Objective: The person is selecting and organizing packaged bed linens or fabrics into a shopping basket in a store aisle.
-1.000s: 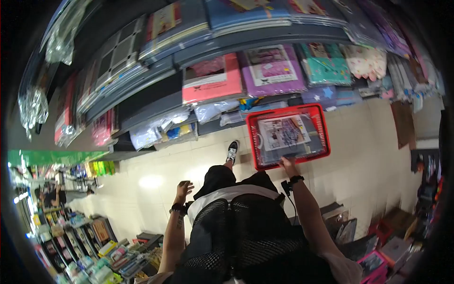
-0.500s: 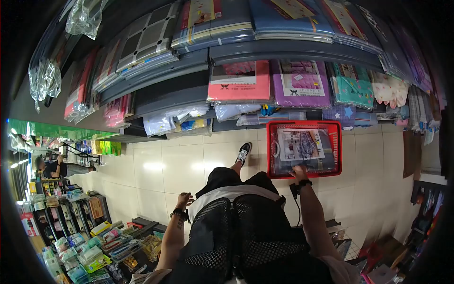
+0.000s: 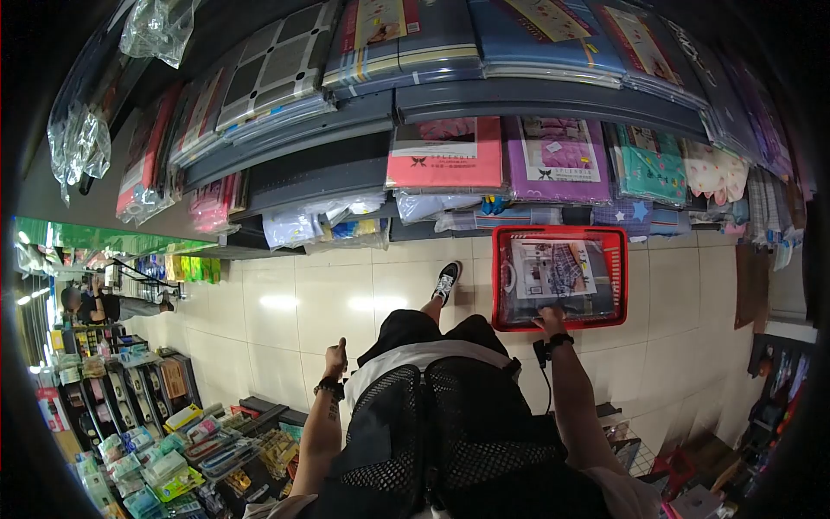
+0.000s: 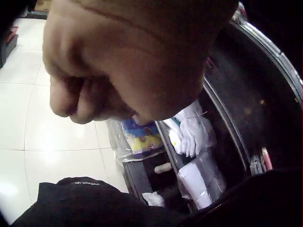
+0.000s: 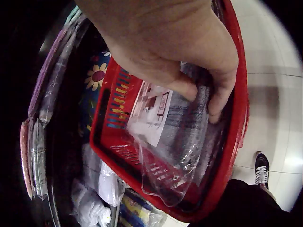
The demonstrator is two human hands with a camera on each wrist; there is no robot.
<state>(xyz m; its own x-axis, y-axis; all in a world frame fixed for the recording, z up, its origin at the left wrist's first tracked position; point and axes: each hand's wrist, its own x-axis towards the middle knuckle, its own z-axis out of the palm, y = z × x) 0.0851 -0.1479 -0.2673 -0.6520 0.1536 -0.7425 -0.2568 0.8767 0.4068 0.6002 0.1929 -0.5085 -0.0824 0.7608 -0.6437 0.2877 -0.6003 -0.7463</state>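
Note:
In the head view a red shopping basket point(image 3: 619, 285) stands at the foot of the shelves. Inside lies a flat, clear plastic packet of grey-blue plaid fabric point(image 5: 177, 116) with a printed picture card point(image 3: 550, 268) showing through. My right hand point(image 5: 175, 42) reaches over the basket's near rim. Its thumb and fingers pinch the packet's near edge, and the plastic creases below them. My left hand point(image 3: 336, 356) hangs beside my body over the floor. Curled fingers point(image 4: 90, 101) show in the left wrist view, with nothing in them.
Stacks of packaged bedding fill the shelves ahead, among them a pink packet point(image 3: 445, 164), a purple packet point(image 3: 558, 164) and a teal packet point(image 3: 648, 169). Behind me on the left is a display of small goods point(image 3: 181, 463). A person point(image 3: 104, 303) is beside a cart at far left.
The head view has shifted, so the basket and shelves appear lower and further right. My right hand stays at the packet. My left hand's fingers have curled in.

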